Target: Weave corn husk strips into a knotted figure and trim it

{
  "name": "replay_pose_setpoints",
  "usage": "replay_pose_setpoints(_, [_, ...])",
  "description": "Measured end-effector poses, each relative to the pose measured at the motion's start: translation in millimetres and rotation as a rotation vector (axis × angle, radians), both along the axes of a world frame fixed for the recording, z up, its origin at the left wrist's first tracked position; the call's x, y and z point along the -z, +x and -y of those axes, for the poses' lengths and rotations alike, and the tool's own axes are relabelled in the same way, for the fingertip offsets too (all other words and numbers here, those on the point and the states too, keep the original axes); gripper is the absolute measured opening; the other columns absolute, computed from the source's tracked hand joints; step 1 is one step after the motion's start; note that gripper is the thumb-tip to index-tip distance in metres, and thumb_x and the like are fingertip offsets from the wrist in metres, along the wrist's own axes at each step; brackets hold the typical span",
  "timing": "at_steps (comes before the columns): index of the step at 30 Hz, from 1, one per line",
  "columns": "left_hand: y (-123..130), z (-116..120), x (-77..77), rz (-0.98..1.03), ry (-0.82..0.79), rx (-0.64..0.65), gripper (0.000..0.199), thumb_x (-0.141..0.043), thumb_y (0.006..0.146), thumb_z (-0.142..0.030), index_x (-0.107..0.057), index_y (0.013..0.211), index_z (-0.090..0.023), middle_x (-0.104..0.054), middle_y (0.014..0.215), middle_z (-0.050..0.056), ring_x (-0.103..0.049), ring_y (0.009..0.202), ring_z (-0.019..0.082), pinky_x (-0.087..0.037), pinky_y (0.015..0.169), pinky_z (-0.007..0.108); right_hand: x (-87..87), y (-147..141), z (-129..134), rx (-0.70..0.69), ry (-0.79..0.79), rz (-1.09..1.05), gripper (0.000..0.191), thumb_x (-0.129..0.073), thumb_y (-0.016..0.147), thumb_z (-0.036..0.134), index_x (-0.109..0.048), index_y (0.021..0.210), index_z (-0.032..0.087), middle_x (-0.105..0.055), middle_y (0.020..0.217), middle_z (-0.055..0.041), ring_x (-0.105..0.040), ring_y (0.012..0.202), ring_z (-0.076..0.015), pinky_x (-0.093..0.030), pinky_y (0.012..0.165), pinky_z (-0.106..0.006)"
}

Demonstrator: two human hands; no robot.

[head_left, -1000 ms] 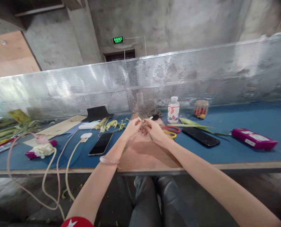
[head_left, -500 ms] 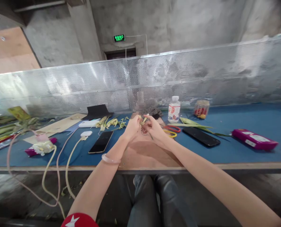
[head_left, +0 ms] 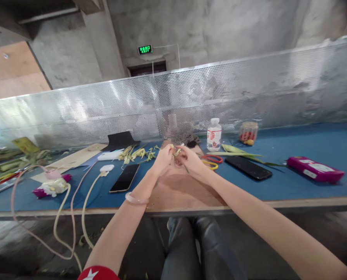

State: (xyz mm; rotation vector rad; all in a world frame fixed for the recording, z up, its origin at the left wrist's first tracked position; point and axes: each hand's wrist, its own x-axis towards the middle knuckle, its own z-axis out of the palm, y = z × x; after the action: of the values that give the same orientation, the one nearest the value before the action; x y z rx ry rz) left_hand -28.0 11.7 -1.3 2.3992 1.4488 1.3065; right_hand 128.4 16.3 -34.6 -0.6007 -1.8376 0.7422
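Over a brown board (head_left: 179,190) my left hand (head_left: 163,158) and my right hand (head_left: 191,159) nearly meet. Fingers of both are closed in a pinch around a small, pale yellow-green plant piece (head_left: 177,152). A thin green stem pokes out below my right hand. Much of the piece is hidden by the fingers, and its kind cannot be made out. Just left of my left hand lie several wilted yellow-green plant bits (head_left: 138,153). Behind the hands sits a grey stringy tangle (head_left: 186,138).
To the right stand a white-capped bottle (head_left: 214,135) and a jar (head_left: 248,133), near red and yellow rings (head_left: 212,158), a black phone (head_left: 247,168) and a purple packet (head_left: 315,169). Leftward are another phone (head_left: 125,178), a white charger (head_left: 106,168) and cables (head_left: 86,206) hanging over the edge.
My fingers have shifted slightly around the plant piece, both hands staying in the same place. The whole view has tilted a little.
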Motion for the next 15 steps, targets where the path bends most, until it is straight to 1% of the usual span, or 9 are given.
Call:
replay_pose_setpoints(2, [-3,-1,-0.5,-0.003,-0.028,0.032,0.023,-0.039,0.091,-0.030,-0.049,0.072,-0.020,-0.051,0.056,-0.002,-0.052,0.055,0.014,-0.038,0.057,0.024,3.2,2,-3,0.091,0.103,0.128,0.046,-0.047,0.084,0.015,-0.043,0.130,0.016,-0.069,0.090,-0.0069,-0.063,0.075,-0.0148,-0.050,0.071,-0.028])
replay_pose_setpoints(4, [-6,-3,-0.6,0.013,-0.030,0.039,0.023,-0.040,0.090,-0.033,-0.051,0.074,-0.020,-0.051,0.055,-0.002,-0.052,0.054,0.014,-0.039,0.055,0.023,5.8,3,-6,0.179,0.210,0.281,0.049,-0.046,0.084,0.010,-0.041,0.133,0.015,-0.069,0.097,-0.0095,-0.063,0.079,-0.0162,-0.048,0.073,-0.028])
replay_pose_setpoints(7, [-9,-4,0.8,0.063,-0.074,0.087,0.023,-0.042,0.089,-0.035,-0.053,0.077,-0.020,-0.054,0.060,-0.001,-0.054,0.053,0.013,-0.041,0.052,0.023,5.9,2,-5,0.333,0.326,0.448,0.044,-0.043,0.086,0.009,-0.045,0.129,0.013,-0.067,0.103,-0.0134,-0.063,0.084,-0.0189,-0.046,0.075,-0.028])
replay_pose_setpoints(9, [-9,-5,2.2,0.127,-0.131,0.125,0.025,-0.043,0.089,-0.038,-0.055,0.078,-0.019,-0.057,0.065,0.001,-0.055,0.054,0.013,-0.042,0.049,0.022,3.8,2,-1,0.435,0.366,0.516,0.036,-0.041,0.089,0.014,-0.049,0.125,0.012,-0.067,0.104,-0.0149,-0.063,0.087,-0.0207,-0.044,0.075,-0.028])
replay_pose_setpoints(11, [-8,-6,3.2,0.184,-0.175,0.148,0.028,-0.042,0.089,-0.040,-0.057,0.079,-0.018,-0.058,0.067,0.002,-0.056,0.053,0.013,-0.043,0.048,0.022,1.1,3,3,0.509,0.375,0.584,0.031,-0.040,0.091,0.018,-0.055,0.119,0.015,-0.068,0.101,-0.0140,-0.063,0.088,-0.0213,-0.043,0.074,-0.028])
replay_pose_setpoints(13, [-7,-6,3.4,0.222,-0.189,0.156,0.029,-0.042,0.089,-0.041,-0.058,0.083,-0.018,-0.059,0.067,0.002,-0.056,0.053,0.012,-0.045,0.050,0.023,-1.0,5,5,0.552,0.382,0.637,0.027,-0.041,0.092,0.021,-0.059,0.112,0.017,-0.069,0.098,-0.0120,-0.063,0.085,-0.0210,-0.042,0.073,-0.028])
replay_pose_setpoints(15, [-7,-6,2.8,0.242,-0.194,0.161,0.026,-0.045,0.088,-0.039,-0.059,0.087,-0.017,-0.061,0.070,0.002,-0.057,0.055,0.012,-0.046,0.053,0.023,-2.2,6,6,0.573,0.441,0.654,0.025,-0.041,0.093,0.023,-0.062,0.105,0.018,-0.068,0.096,-0.0109,-0.061,0.086,-0.0210,-0.041,0.073,-0.028])
